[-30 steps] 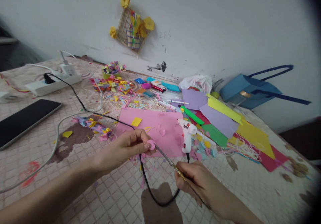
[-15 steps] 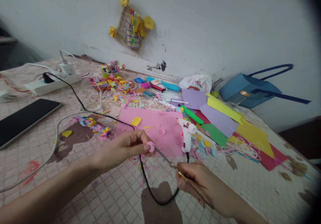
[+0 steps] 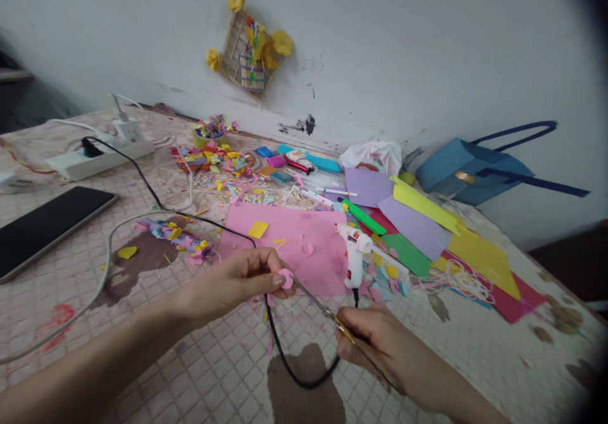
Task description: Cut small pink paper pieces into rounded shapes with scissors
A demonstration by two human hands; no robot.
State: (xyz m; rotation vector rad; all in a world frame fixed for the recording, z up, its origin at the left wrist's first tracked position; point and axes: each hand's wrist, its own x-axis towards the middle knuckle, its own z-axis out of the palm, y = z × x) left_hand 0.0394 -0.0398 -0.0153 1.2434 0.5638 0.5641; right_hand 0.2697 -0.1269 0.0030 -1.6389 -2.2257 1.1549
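Observation:
Between the thumb and fingers of my left hand (image 3: 247, 278) is a small round pink paper piece (image 3: 285, 278), pinched closed. My right hand (image 3: 375, 341) is closed around the gold handles of a pair of scissors (image 3: 311, 296). Their silver blades point left and reach the paper piece at my left fingertips; the blade tips are partly hidden there. Beneath and beyond both hands lies a pink paper sheet (image 3: 285, 221) with a yellow paper scrap (image 3: 258, 229) on it. A white glue gun (image 3: 354, 256) rests at the sheet's right edge.
A black cable (image 3: 280, 348) loops below my hands. At left are a phone (image 3: 52, 227) and a power strip (image 3: 99, 158). Paper scraps (image 3: 209, 161) cover the back; coloured sheets (image 3: 418, 221) and white string (image 3: 460, 281) lie right, with a blue bag (image 3: 468, 170) behind.
Both hands keep nearly the same place and hold. The scissors' handles appear to have shifted very slightly; the things on the table stay where they were.

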